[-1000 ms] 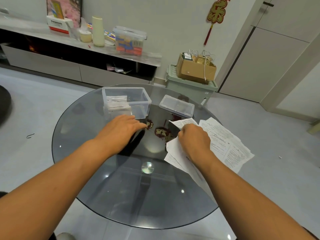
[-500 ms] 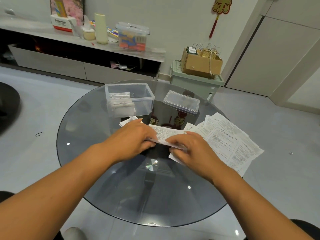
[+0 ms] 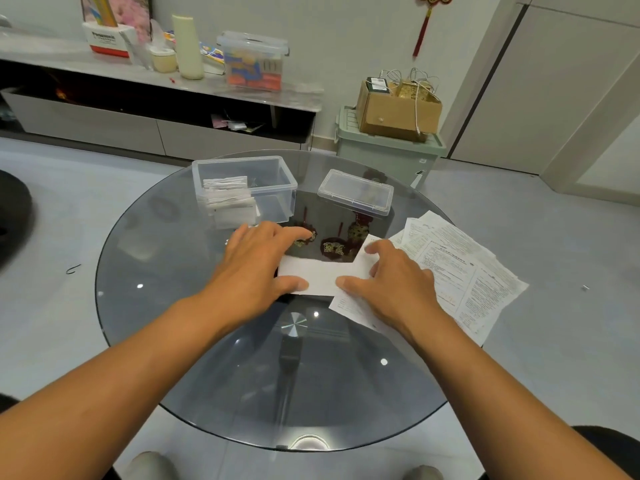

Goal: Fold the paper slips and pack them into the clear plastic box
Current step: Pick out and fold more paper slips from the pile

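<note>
While both hands lie flat on the round glass table (image 3: 180,334), they press down on one white paper slip (image 3: 320,277) in the middle. The left hand (image 3: 258,268) covers the left end of the slip, with its fingers (image 3: 294,233) stretched out almost straight and its thumb lying on the near edge of the paper. The right hand (image 3: 394,278) covers the right end, with its fingers spread and a little bent, and its thumb also lies on the near edge. The two thumbs point at each other and are close but not touching. Neither hand is wrapped around the slip; they just push it down on the glass. Just to the right, partly under the right hand, lies a loose pile of printed paper sheets (image 3: 464,271). Farther back on the table stands the clear plastic box (image 3: 277,183), open on top, with a stack of folded slips (image 3: 228,199) in its left part. Beside the box, to the right, sits its clear lid (image 3: 356,192), flat on the glass. Red and gold shapes show in the dark glass between the box and the hands.
</note>
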A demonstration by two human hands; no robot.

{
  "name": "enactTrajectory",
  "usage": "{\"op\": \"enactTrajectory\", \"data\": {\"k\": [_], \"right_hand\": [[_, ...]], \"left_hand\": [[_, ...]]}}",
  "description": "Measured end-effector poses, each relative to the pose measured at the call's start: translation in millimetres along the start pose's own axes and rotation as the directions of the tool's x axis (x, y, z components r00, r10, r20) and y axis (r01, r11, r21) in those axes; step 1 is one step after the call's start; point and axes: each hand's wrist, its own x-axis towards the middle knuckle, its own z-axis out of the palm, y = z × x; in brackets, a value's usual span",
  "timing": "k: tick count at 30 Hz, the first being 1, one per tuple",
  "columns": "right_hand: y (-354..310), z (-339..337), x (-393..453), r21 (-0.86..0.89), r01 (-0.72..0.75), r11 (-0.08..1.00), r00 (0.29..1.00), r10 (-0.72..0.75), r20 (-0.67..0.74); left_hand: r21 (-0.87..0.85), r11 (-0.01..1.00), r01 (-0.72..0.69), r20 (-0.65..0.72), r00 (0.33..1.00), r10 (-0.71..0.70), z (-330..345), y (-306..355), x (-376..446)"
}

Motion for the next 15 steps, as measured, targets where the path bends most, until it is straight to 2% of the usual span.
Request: {"op": "enactTrajectory", "data": {"k": [2, 3, 7, 13, 15], "right_hand": [[2, 0, 2, -0.095, -0.036, 0.995, 0.999, 0.034, -0.025], [2, -1, 2, -0.082, -0.038, 0.996, 0.999, 0.037, -0.018], [-6, -7, -2, 0.138, -0.018, 0.990, 0.997, 0.007, 0.079], [-16, -5, -13, 0.472, 0.067, 0.879, 0.995, -0.094, 0.033], [-17, -4, -18, 0.515, 0.116, 0.849, 0.984, -0.168, 0.054]], "left_hand": [[0.067, 0.996, -0.062, -0.014, 0.998, 0.063, 2, -5, 2], [0.087, 0.992, -0.089, -0.012, 0.996, 0.090, 3, -6, 3], [0.104, 0.989, -0.105, 0.021, 0.994, 0.104, 10, -9, 5], [0.112, 0.992, -0.061, 0.040, 0.998, 0.056, 10, -7, 4], [0.084, 0.995, -0.058, 0.033, 0.998, 0.055, 8, -6, 2]]}}
